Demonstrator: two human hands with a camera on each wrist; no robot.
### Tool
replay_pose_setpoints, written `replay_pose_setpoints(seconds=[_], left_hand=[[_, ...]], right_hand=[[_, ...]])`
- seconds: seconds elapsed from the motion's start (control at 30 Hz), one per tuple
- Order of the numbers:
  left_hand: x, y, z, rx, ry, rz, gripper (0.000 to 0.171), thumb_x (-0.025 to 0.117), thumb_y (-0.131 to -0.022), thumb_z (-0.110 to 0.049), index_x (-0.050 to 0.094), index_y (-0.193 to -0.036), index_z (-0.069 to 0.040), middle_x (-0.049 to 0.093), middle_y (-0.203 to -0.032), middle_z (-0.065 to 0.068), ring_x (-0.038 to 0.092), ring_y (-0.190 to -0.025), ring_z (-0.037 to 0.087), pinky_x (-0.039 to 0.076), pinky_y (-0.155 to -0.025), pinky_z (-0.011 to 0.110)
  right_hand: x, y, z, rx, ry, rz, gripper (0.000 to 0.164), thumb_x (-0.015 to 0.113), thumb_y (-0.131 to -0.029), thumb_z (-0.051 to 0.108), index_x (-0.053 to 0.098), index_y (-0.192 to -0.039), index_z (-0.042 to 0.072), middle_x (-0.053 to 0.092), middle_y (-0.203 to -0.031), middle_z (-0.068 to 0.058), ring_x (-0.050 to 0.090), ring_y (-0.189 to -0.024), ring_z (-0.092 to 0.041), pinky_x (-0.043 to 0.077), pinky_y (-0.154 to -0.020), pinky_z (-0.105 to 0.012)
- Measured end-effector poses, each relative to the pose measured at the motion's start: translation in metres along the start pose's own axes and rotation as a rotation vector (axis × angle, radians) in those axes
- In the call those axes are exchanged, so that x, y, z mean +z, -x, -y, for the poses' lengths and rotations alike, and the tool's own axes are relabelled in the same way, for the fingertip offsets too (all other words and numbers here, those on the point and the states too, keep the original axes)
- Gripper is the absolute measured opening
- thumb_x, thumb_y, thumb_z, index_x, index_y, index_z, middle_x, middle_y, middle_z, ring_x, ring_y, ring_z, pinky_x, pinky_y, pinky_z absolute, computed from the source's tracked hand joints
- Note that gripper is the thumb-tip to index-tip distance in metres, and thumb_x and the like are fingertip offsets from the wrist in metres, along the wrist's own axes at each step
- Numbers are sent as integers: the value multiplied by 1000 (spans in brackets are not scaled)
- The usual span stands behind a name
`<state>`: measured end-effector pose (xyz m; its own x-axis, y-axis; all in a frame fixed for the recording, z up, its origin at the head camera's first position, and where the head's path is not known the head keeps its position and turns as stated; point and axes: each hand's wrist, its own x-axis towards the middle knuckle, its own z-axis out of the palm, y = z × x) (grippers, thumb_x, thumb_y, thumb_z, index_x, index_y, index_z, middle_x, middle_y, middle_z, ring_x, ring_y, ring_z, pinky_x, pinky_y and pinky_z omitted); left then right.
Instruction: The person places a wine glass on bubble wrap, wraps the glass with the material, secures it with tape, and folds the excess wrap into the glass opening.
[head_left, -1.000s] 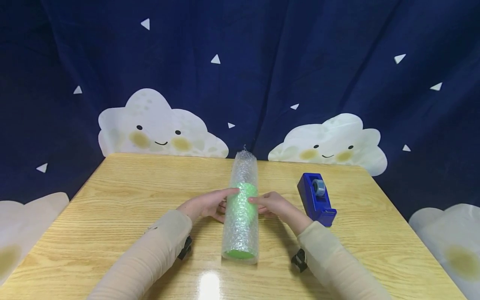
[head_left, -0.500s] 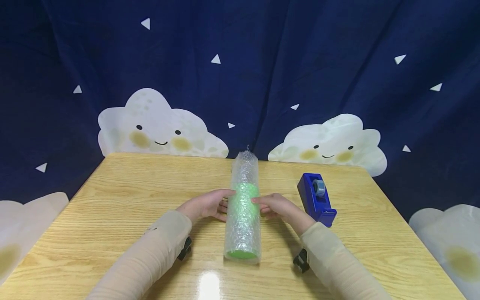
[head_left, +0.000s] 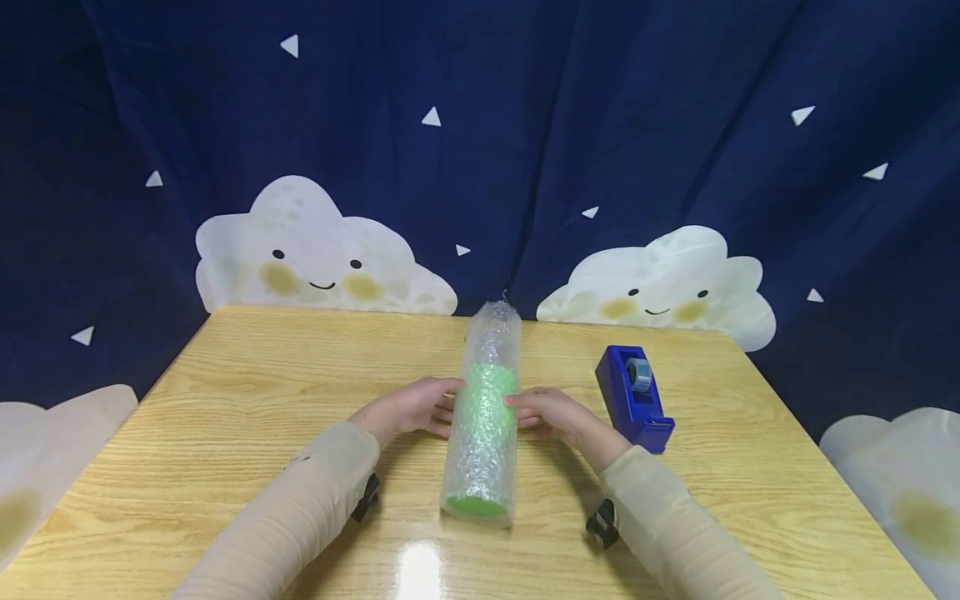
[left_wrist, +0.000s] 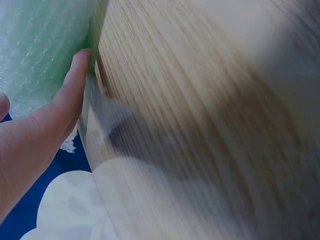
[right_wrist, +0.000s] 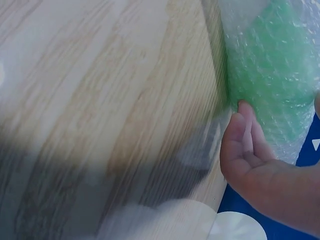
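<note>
A long roll of clear bubble wrap lies on the table, pointing away from me, with a green cylinder showing through it. My left hand is at the roll's left side, fingers fairly straight and fingertips right against the wrap. In the left wrist view, a finger extends along the lower side of the bubble wrap. On the other side, my right hand touches the roll with its thumb near the top and loosely bent fingers below. The right wrist view shows those fingertips beside the wrap.
A blue tape dispenser holding a roll of clear tape stands on the wooden table, right of my right hand. Behind the table's far edge hangs a dark blue curtain with clouds and white triangles.
The roll shifted slightly right, then its near end came back left, while its far end moved right. My left thumb slid off the top toward the left side.
</note>
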<state>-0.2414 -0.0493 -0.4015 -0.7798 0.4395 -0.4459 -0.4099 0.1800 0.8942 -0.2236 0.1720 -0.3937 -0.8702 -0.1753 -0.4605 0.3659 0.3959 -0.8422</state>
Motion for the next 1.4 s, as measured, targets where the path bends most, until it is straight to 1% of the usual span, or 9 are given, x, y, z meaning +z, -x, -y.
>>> replay_pose_setpoints(seconds=[0.17, 0.3, 0.47, 0.57, 0.73, 0.9, 1.0, 1.2, 1.4], left_hand=[[1, -1, 0, -7, 9, -2, 48, 41, -99, -30, 42, -133, 3, 50, -126, 27, 58, -102, 28, 54, -87, 41], [1, -2, -1, -22, 20, -9, 47, 44, -98, -31, 44, -131, 2, 49, -128, 26, 58, -105, 29, 54, -88, 41], [2, -3, -1, -26, 20, -12, 49, 47, -96, -34, 45, -130, 1, 52, -127, 26, 58, -109, 32, 54, -88, 41], [2, -6, 1, -27, 6, -5, 49, 48, -96, -36, 47, -130, 0, 55, -125, 23, 59, -107, 30, 54, -88, 41], [3, -7, 2, -29, -19, -11, 48, 48, -96, -38, 51, -127, -2, 59, -119, 19, 62, -101, 26, 55, -86, 39], [3, -6, 1, -3, -8, -14, 39, 45, -95, -32, 54, -118, -2, 61, -106, 14, 61, -93, 23, 55, -84, 40], [3, -5, 0, -1, 7, -11, 33, 44, -94, -25, 55, -114, -1, 61, -100, 11, 60, -90, 22, 55, -85, 40], [2, -2, -2, -16, -16, -10, 38, 44, -97, -23, 52, -123, 3, 58, -121, 21, 60, -104, 26, 54, -88, 40], [3, -3, 0, 1, -10, 16, 39, 44, -97, -22, 50, -125, 4, 55, -125, 24, 59, -109, 31, 53, -89, 40]], right_hand=[[-2, 2, 1, -5, 0, 10, 51, 60, -88, 28, 46, -123, -7, 63, -90, -1, 61, -84, -11, 52, -83, -33], [-2, 2, 1, -2, 34, -14, 57, 59, -88, 31, 46, -128, -8, 63, -100, -7, 59, -91, -15, 52, -83, -34], [3, 1, 2, -1, 110, -29, 67, 53, -90, 44, 45, -132, -7, 63, -116, -18, 61, -103, -21, 54, -81, -33], [6, -1, 2, 7, 144, -47, 69, 51, -90, 49, 49, -128, -8, 64, -110, -16, 60, -99, -19, 53, -80, -33], [9, -2, 3, 36, 179, -88, 66, 53, -88, 50, 53, -122, -6, 57, -98, -8, 53, -93, -18, 53, -84, -37], [8, -2, 5, 56, 130, -87, 59, 57, -87, 48, 55, -114, -3, 56, -88, -3, 53, -83, -14, 53, -79, -34], [6, -1, 4, 42, 96, -69, 57, 57, -87, 45, 55, -115, -4, 63, -90, -4, 58, -81, -12, 53, -79, -34], [4, -3, 1, 24, 47, -32, 56, 56, -88, 41, 54, -118, -6, 69, -95, -7, 63, -83, -12, 53, -83, -36], [1, -3, 0, 25, 26, -23, 56, 56, -88, 40, 53, -121, -5, 70, -91, -5, 64, -81, -11, 53, -84, -37]])
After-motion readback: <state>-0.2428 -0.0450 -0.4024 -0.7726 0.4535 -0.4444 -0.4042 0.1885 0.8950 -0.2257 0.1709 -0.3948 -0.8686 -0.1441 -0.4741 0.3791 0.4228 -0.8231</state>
